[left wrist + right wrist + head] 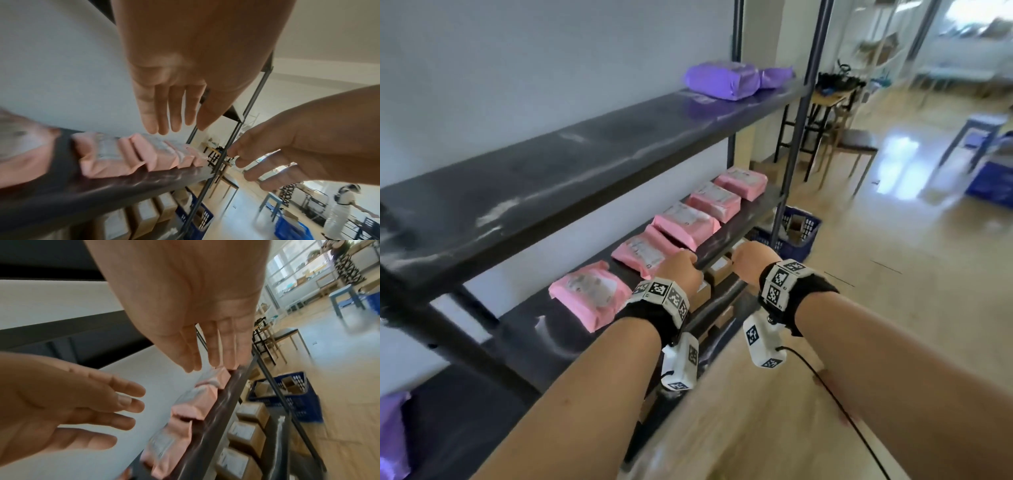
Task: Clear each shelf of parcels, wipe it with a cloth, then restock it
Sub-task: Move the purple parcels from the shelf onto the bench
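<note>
Several pink parcels [681,222] lie in a row on the dark middle shelf [544,335]. Both my hands hover at that shelf's front edge and hold nothing. My left hand [683,265] is just over the near side of one pink parcel, fingers straight [170,113]. My right hand [751,255] is beside it over the shelf lip, fingers straight and loosely spread [205,350]. The pink parcels [123,154] [185,410] sit just beyond the fingertips. Two purple parcels [722,80] lie at the far right of the upper shelf [551,178], whose surface is otherwise bare.
Brown cardboard boxes [717,270] [242,434] fill the shelf below. A blue crate [798,233] stands on the floor by the rack's right post. Another purple parcel [392,435] shows at the bottom left. A chair [852,144], a blue stool [976,137] and a person [345,203] are across the room.
</note>
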{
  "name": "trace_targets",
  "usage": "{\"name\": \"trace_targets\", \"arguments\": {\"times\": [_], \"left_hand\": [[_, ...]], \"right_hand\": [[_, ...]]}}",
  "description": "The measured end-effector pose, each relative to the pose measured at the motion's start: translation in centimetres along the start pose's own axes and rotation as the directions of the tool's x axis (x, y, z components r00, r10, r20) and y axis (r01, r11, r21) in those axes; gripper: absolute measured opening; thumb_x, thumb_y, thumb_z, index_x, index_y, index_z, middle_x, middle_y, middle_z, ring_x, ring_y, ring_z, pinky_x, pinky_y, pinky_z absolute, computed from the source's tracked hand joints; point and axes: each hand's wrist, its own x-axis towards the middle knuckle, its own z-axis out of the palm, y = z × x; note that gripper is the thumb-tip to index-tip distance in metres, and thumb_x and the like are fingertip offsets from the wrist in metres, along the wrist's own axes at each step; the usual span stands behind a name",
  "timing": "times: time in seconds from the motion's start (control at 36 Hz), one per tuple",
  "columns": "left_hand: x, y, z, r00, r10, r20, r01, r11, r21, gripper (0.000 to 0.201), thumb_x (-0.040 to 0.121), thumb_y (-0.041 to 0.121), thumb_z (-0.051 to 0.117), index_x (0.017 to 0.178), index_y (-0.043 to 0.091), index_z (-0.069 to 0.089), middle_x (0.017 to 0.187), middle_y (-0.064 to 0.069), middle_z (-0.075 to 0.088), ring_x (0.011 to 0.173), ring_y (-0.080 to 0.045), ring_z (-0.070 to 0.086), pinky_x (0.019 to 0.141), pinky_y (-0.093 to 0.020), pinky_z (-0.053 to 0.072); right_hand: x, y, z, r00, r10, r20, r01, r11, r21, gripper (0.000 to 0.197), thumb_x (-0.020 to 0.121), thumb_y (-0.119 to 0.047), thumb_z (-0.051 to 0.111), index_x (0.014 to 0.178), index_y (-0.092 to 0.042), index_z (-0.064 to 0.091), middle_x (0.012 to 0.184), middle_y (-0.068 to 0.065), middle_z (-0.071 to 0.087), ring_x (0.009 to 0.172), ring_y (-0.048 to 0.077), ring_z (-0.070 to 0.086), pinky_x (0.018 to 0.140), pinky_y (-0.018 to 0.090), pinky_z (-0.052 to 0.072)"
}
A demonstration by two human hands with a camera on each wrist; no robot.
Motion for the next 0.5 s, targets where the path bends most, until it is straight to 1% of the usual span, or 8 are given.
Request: {"name": "trace_targets", "arguments": {"times": [0.06,0.17,0.22,0.28,0.36,0.44,0.47,0.5], "left_hand": [[2.9,2.3,-0.9,1.000,0.029,-0.006,-0.029,1.000,0.005,0.020,0.094,0.013,0.046,0.110,0.008,0.058,0.104,-0.010,0.062,0.099,-0.029,0.061,0.081,-0.032,0.045],[7.8,6.6,-2.8,0.994,0.104,-0.035,-0.103,0.994,0.027,0.024,0.097,0.017,0.044,0.115,0.010,0.058,0.114,-0.010,0.061,0.106,-0.029,0.058,0.089,-0.032,0.041],[9.9,8.5,-3.6,0.991,0.122,-0.062,-0.122,0.993,0.010,0.026,0.094,0.023,0.048,0.115,0.013,0.060,0.116,-0.009,0.063,0.104,-0.028,0.059,0.092,-0.035,0.045],[11.6,10.6,-4.4,0.984,0.151,-0.090,-0.154,0.988,-0.022,0.030,0.089,0.024,0.054,0.117,0.015,0.061,0.121,-0.010,0.061,0.108,-0.029,0.058,0.097,-0.039,0.045],[14.2,13.5,-6.1,0.973,0.188,-0.132,-0.203,0.973,-0.109,0.035,0.088,0.013,0.054,0.122,0.014,0.059,0.125,-0.009,0.060,0.116,-0.027,0.055,0.099,-0.030,0.040],[17.3,16.1,-7.7,0.961,0.182,-0.211,-0.219,0.960,-0.173,0.038,0.087,0.013,0.054,0.126,0.014,0.057,0.126,-0.007,0.060,0.119,-0.023,0.053,0.100,-0.028,0.036],[18.3,16.9,-8.3,0.956,0.171,-0.240,-0.216,0.960,-0.178,0.036,0.087,0.013,0.054,0.123,0.015,0.059,0.125,-0.006,0.061,0.119,-0.023,0.054,0.099,-0.028,0.037],[19.3,17.7,-8.9,0.949,0.160,-0.272,-0.213,0.961,-0.178,0.029,0.087,0.012,0.054,0.114,0.017,0.062,0.123,-0.006,0.062,0.117,-0.024,0.055,0.097,-0.029,0.039]], "right_hand": [[1.6,2.2,-2.2,0.998,0.043,-0.053,-0.041,0.998,0.040,0.032,0.100,-0.018,0.045,0.125,-0.006,0.060,0.128,0.012,0.060,0.117,0.030,0.057,0.097,0.037,0.048],[4.0,6.3,-5.9,0.979,0.135,-0.151,-0.117,0.986,0.121,0.034,0.102,-0.015,0.040,0.129,-0.003,0.058,0.132,0.013,0.057,0.121,0.031,0.055,0.098,0.038,0.047],[4.6,7.8,-7.6,0.970,0.163,-0.180,-0.129,0.974,0.188,0.034,0.102,-0.012,0.038,0.128,-0.002,0.057,0.133,0.015,0.056,0.121,0.032,0.054,0.097,0.038,0.047],[5.2,9.6,-9.6,0.953,0.221,-0.205,-0.161,0.948,0.274,0.033,0.101,-0.010,0.040,0.128,-0.001,0.056,0.132,0.015,0.056,0.121,0.031,0.054,0.096,0.037,0.046],[6.7,12.3,-12.8,0.923,0.265,-0.278,-0.131,0.898,0.421,0.031,0.096,-0.012,0.045,0.120,-0.002,0.062,0.122,0.017,0.062,0.113,0.033,0.058,0.092,0.037,0.046],[9.1,14.4,-16.0,0.904,0.280,-0.324,-0.099,0.873,0.478,0.031,0.095,-0.011,0.045,0.118,0.000,0.063,0.117,0.019,0.063,0.111,0.034,0.058,0.094,0.040,0.047],[10.2,15.1,-17.0,0.897,0.277,-0.344,-0.080,0.868,0.491,0.031,0.095,-0.012,0.046,0.118,-0.001,0.063,0.117,0.019,0.063,0.111,0.034,0.058,0.094,0.040,0.047],[11.0,15.6,-17.9,0.893,0.271,-0.360,-0.059,0.862,0.503,0.031,0.095,-0.013,0.047,0.117,-0.001,0.063,0.116,0.018,0.063,0.111,0.034,0.058,0.094,0.040,0.048]]}}
